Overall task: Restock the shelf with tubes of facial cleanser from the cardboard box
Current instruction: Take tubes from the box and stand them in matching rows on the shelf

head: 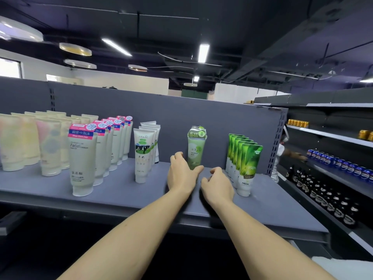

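A pale green tube of facial cleanser stands upright on the grey shelf, near the back panel, with more of its kind hidden behind it. My left hand is just in front of its base, fingers spread, thumb close to the tube's cap. Right beside it, my right hand hovers over the shelf with fingers loosely curled and nothing in them. The cardboard box is out of sight.
A row of bright green tubes stands right of my hands; white tubes, pink-topped tubes and cream tubes stand to the left. Another shelf unit with dark bottles and blue cans runs along the right.
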`<action>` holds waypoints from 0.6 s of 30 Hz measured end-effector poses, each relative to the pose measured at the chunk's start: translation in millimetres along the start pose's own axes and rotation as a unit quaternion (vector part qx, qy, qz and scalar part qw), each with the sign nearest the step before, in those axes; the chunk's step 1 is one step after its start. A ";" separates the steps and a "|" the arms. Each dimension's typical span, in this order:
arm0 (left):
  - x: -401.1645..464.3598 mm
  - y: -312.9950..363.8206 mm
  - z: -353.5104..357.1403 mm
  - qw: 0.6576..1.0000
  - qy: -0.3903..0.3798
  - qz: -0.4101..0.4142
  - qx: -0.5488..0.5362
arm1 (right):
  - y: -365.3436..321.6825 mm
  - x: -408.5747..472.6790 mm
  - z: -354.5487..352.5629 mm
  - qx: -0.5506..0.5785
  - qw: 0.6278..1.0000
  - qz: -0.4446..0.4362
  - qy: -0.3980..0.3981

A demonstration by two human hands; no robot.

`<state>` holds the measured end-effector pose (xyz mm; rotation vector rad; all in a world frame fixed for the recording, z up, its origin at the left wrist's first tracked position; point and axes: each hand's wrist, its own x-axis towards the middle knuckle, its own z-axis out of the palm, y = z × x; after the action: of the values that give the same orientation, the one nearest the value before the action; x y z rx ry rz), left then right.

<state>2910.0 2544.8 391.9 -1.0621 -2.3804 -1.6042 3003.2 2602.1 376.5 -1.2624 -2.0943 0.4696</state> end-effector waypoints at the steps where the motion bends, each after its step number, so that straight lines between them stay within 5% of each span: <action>1: -2.8 -1.4 -4.4 1.000 0.003 0.000 0.007 | -0.9 -3.4 -1.5 0.003 1.000 -0.007 -0.008; 5: -17.7 -7.1 -27.0 0.999 0.013 -0.003 0.039 | -4.8 -23.4 -8.7 0.060 0.997 -0.036 -0.014; 12: -74.4 -13.5 -75.5 0.988 0.096 0.083 0.089 | -17.9 -85.3 -22.8 0.160 0.955 -0.219 0.117; 18: -137.3 -42.8 -118.8 0.977 0.111 0.086 0.159 | -23.5 -159.1 4.3 0.161 0.944 -0.279 0.069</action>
<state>2953.3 2367.6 353.0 -0.9415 -2.2282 -1.1675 3038.0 2451.0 333.4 -0.4676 -2.0341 0.4264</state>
